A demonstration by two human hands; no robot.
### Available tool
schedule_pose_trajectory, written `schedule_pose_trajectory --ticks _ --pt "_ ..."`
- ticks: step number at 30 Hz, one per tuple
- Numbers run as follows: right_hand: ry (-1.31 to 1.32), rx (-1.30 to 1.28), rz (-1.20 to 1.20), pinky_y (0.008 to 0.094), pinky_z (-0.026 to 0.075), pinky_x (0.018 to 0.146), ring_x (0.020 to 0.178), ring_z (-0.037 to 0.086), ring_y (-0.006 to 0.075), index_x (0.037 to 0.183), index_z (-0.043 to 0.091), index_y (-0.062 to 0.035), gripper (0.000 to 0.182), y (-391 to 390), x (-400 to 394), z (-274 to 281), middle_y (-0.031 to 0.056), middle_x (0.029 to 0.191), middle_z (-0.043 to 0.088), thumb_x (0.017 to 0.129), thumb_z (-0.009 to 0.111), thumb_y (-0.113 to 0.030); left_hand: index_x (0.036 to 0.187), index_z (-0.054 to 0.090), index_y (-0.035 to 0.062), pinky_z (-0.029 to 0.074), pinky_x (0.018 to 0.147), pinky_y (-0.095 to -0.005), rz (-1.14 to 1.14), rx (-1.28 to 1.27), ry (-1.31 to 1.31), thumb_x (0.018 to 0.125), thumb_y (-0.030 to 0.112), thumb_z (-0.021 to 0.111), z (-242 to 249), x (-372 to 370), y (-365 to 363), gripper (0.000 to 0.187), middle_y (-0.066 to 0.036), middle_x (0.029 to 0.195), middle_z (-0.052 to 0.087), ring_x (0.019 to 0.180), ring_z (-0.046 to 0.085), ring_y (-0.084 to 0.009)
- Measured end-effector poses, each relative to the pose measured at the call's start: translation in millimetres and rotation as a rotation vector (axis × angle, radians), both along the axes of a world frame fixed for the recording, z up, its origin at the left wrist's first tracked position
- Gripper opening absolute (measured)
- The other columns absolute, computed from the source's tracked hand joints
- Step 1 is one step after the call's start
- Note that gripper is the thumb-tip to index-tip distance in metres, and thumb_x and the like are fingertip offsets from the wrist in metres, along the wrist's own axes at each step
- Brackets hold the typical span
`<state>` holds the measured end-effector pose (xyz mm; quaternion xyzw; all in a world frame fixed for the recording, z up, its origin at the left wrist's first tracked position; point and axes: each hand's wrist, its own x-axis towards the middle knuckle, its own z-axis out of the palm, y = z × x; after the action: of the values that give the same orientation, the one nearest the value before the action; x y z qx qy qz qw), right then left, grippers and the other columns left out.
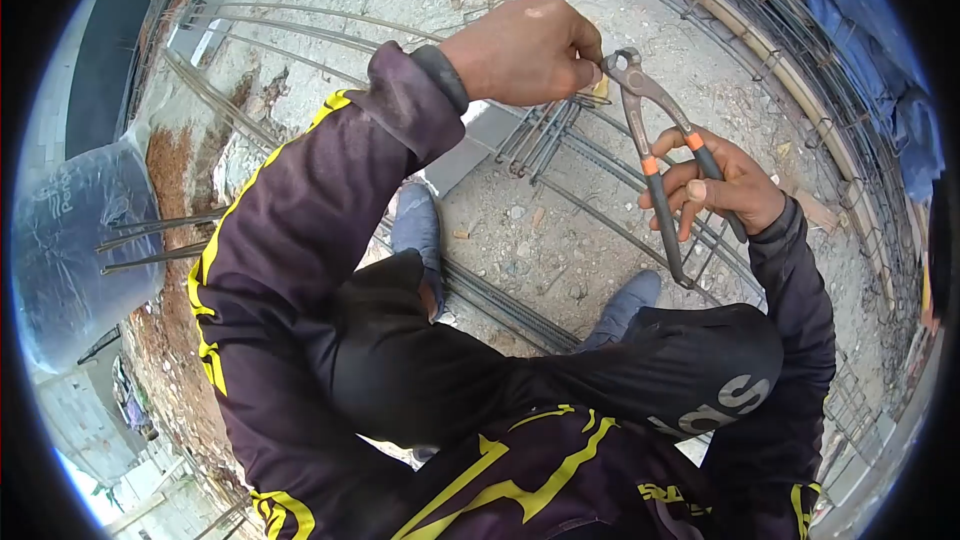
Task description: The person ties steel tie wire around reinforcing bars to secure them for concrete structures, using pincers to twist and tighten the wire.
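Steel pincers with black-and-orange handles [650, 166] are grasped by the right hand [737, 185] above rubble-strewn grey ground [530, 260]; beside their head is the left hand [525, 48], its grip unclear. Ribbed steel rods [508, 311] lie below; crumpled blue tarpaulin [850, 30] sits far right.

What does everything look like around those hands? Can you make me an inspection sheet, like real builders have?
Surface: rough, gritty grey ground.
Job's things: metal pincers with orange bands, handles spread apart; steel bars below the left hand.
Clutter: small broken bits scattered on the ground.
Left hand: fingertips pinched together beside the pincers' head; whether they hold something is too small to tell.
Right hand: holding the pincers by the handles.
Cables: nothing seen.
Surroundings: blue sheet at upper right, clear plastic at far left.
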<state>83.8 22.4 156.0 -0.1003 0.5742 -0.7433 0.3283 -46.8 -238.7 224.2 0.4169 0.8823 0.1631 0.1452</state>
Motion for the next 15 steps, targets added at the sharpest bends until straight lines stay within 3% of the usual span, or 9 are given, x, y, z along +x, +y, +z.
schedule_pose_trajectory --ticks 1,2,4,8,10,11,13,15 --pt "0.014 0.074 0.039 0.0373 0.061 0.071 0.087 0.073 0.0313 0.145 0.033 0.0061 0.073 -0.1 1.5 -3.8 0.0245 0.104 0.069 0.091 0.064 -0.030 0.098 0.072 0.0011 0.049 0.058 -0.0316 -0.097 0.176 -0.212 0.092 0.025 0.066 -7.1 -9.7 -10.2 0.025 -0.006 0.068 0.067 0.059 0.060 -0.0143" --pt "0.007 0.138 0.060 0.0396 0.060 0.080 0.087 0.073 0.0294 0.149 0.030 0.0031 0.074 -0.9 2.5 -5.1 0.0243 0.107 0.069 0.092 0.063 -0.031 0.095 0.072 0.0015 0.051 0.060 -0.0325 -0.069 0.077 -0.218 0.090 0.021 0.066 -14.9 -16.0 -18.5 0.021 -0.008 0.069 0.069 0.060 0.064 -0.0169" --pt "-0.115 0.164 -0.028 0.0410 0.059 0.085 0.094 0.072 0.0305 0.151 0.029 -0.0003 0.073 -15.1 11.0 0.5 0.0257 0.111 0.068 0.094 0.062 -0.032 0.093 0.071 0.0020 0.052 0.062 -0.0337 -0.131 0.102 -0.045 0.088 0.017 0.067 -47.8 -28.4 -31.1 0.016 -0.011 0.072 0.071 0.062 0.067 -0.0211" --pt "-0.295 0.057 -0.082 0.0441 0.055 0.094 0.108 0.067 0.0347 0.153 0.024 -0.0017 0.075 -34.1 27.7 -4.0 0.0273 0.117 0.065 0.095 0.062 -0.032 0.092 0.067 0.0026 0.051 0.060 -0.0374 -0.295 0.330 -0.101 0.086 0.010 0.065 -89.7 -25.7 -24.7 0.010 -0.013 0.074 0.069 0.064 0.066 -0.0279" --pt "-0.221 -0.028 -0.133 0.0450 0.053 0.095 0.110 0.066 0.0349 0.154 0.024 -0.0028 0.076 -42.2 36.4 -17.1 0.0296 0.122 0.062 0.095 0.063 -0.031 0.091 0.065 0.0023 0.049 0.058 -0.0386 -0.329 0.469 -0.154 0.086 0.010 0.065 -108.5 -30.8 -25.6 0.009 -0.012 0.074 0.068 0.062 0.064 -0.0284" --pt "-0.185 -0.015 -0.167 0.0429 0.055 0.092 0.106 0.067 0.0326 0.153 0.025 -0.0031 0.075 -45.2 38.1 -17.2 0.0268 0.119 0.064 0.095 0.063 -0.029 0.090 0.062 0.0007 0.047 0.057 -0.0384 -0.298 0.448 -0.010 0.086 0.011 0.065 -113.5 -37.8 -27.7 0.011 -0.013 0.073 0.066 0.058 0.060 -0.0275" --pt "-0.121 0.018 -0.242 0.0386 0.057 0.085 0.098 0.069 0.0280 0.153 0.027 -0.0039 0.072 -50.2 45.8 -13.9 0.0211 0.111 0.066 0.095 0.063 -0.027 0.090 0.062 -0.0003 0.046 0.058 -0.0361 -0.188 0.421 -0.197 0.087 0.011 0.066 -118.2 -56.9 -30.1 0.013 -0.012 0.072 0.064 0.058 0.058 -0.0244" --pt "-0.180 0.235 -0.515 0.0331 0.058 0.074 0.084 0.068 0.0213 0.152 0.030 -0.0042 0.069 -48.3 62.6 -7.2 0.0131 0.098 0.064 0.096 0.063 -0.027 0.090 0.061 -0.0017 0.046 0.060 -0.0311 -0.143 0.297 -0.382 0.089 0.014 0.066 -117.7 -72.8 -28.3 0.017 -0.011 0.071 0.062 0.059 0.056 -0.0170"
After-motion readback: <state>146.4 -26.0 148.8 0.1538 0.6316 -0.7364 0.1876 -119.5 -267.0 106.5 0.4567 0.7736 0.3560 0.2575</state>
